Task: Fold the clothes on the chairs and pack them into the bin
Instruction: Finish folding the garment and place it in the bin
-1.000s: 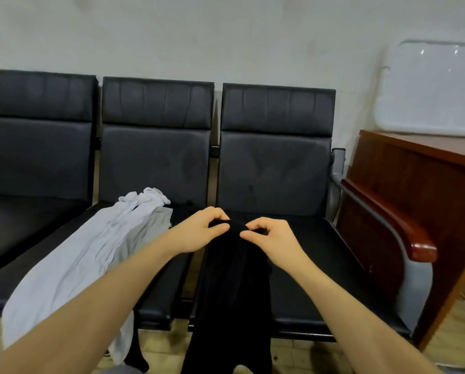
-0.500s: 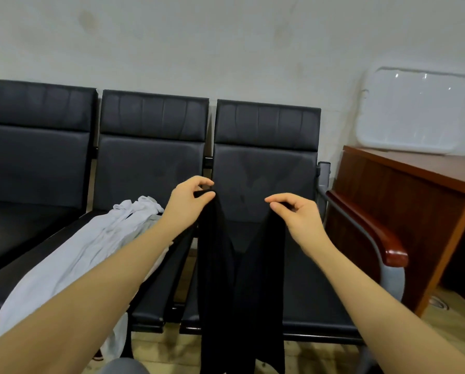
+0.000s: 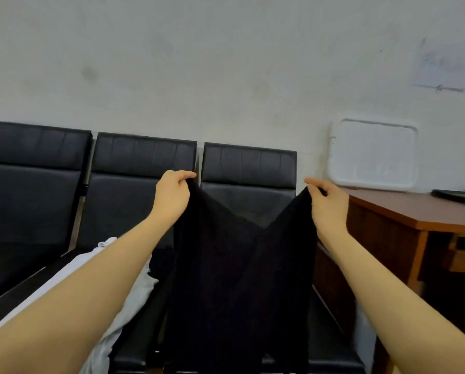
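Observation:
A black garment (image 3: 234, 279) hangs in the air in front of the right-hand chair, stretched into a V between my hands. My left hand (image 3: 172, 195) pinches its top left corner and my right hand (image 3: 325, 203) pinches its top right corner, both at chair-back height. The cloth droops down past the seat edge. A light grey garment (image 3: 134, 295) lies unfolded across the middle chair's seat, partly hidden by my left forearm. No bin is in view.
Three black padded chairs (image 3: 142, 168) stand in a row against a pale wall. A brown wooden desk (image 3: 415, 211) stands at the right, with a white tray-like lid (image 3: 374, 155) leaning on the wall above it and a dark flat object (image 3: 458, 197) on top.
My hands have risen and spread apart, lifting the black garment off the seat and opening it wide. The view has tilted upward.

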Motion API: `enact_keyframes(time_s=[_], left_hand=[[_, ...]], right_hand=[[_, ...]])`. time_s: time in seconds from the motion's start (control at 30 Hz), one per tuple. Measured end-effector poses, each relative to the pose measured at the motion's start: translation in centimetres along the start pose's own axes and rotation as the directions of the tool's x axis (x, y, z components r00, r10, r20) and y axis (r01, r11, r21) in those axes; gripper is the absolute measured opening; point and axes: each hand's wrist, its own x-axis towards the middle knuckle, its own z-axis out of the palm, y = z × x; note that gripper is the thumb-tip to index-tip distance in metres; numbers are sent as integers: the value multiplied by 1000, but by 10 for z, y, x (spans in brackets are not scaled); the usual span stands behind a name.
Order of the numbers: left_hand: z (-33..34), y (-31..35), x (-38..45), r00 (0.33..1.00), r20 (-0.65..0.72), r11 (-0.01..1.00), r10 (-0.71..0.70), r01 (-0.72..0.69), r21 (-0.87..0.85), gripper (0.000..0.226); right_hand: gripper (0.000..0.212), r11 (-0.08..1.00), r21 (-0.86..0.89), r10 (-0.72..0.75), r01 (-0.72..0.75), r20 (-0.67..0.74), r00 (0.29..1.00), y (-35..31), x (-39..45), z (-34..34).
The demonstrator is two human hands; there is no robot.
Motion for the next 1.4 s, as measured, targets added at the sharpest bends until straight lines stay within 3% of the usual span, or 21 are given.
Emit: enact_keyframes(time_s=[0.2, 0.43, 0.67, 0.87, 0.97, 1.07, 1.13, 1.27, 1.4], left_hand=[[-4, -8, -2, 1000, -1, 989, 9, -9, 148, 34], [3, -48, -14, 995, 96, 891, 2, -45, 452, 26], [10, -66, -30, 993, 114, 791, 29, -93, 605, 17], [16, -79, -35, 1000, 10, 832, 21, -23, 554, 2], [21, -85, -35, 994, 28, 907, -105, 84, 412, 13], [23, -86, -36, 984, 62, 936, -170, 141, 321, 40], [24, -84, -38, 984, 71, 939, -164, 134, 316, 47], [28, -82, -41, 978, 113, 943, -176, 135, 303, 38], [28, -88, -46, 969, 163, 930, -184, 118, 348, 17]], right_hand=[[27, 994, -109, 25, -32, -65, 998, 1, 7, -22], [31, 905, -424, -1, 10, 22, 1000, 33, -2, -42], [19, 817, -576, 66, 27, 139, 988, 70, -11, -47], [9, 740, -671, 0, 49, 72, 997, 85, -17, -45], [20, 822, -567, 129, -49, 101, 987, 85, -20, -42], [36, 771, -637, 120, -7, 134, 984, 90, -18, -38], [28, 726, -686, 102, 56, 188, 977, 94, -18, -36], [12, 679, -730, 191, 83, 285, 939, 99, -22, -38], [8, 697, -715, 173, 55, 242, 955, 103, -24, -38]])
